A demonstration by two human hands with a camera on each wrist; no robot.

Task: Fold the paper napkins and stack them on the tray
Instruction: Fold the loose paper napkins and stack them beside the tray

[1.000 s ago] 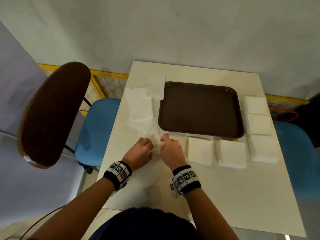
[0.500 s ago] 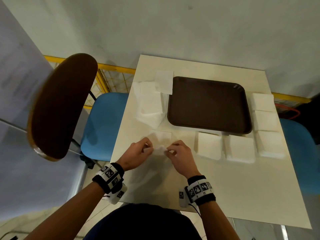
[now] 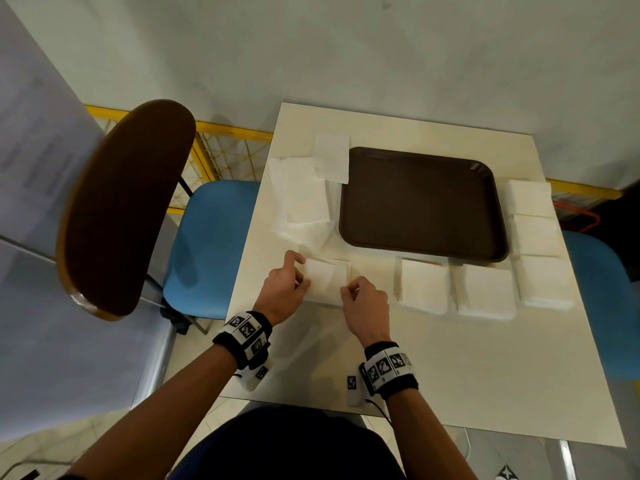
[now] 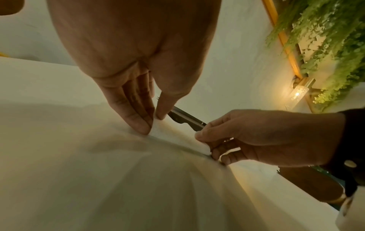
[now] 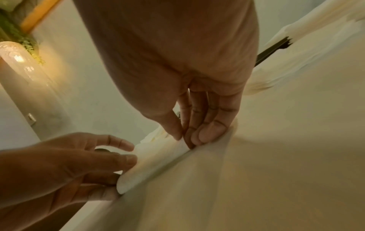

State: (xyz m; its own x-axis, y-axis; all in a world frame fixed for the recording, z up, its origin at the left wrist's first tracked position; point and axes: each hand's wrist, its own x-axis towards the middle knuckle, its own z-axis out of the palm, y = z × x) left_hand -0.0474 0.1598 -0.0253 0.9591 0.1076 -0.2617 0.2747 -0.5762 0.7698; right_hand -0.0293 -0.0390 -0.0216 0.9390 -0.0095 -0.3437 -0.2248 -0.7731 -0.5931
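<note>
From the head camera, I have both hands on a single napkin lying on the white table, just below the near-left corner of the brown tray. My left hand grips its left edge, index finger stretched forward; my right hand has its fingers curled at the near right corner. The tray holds nothing. A loose heap of unfolded napkins sits to the tray's left, and folded napkins lie in a row along the near edge and down the right side.

From the left wrist camera, my left hand pinches the napkin's edge between thumb and fingertips, pressing it toward the table. My right hand pinches the other end.

From the right wrist camera, my right hand clamps thumb and fingers on the napkin; my left hand holds the opposite end, index finger raised.

By my reading, the step in hand is the folding of this napkin; stacking has not begun. The next move calls for bringing the edges level, pressing the crease flat, then starting the pile on the tray.
</note>
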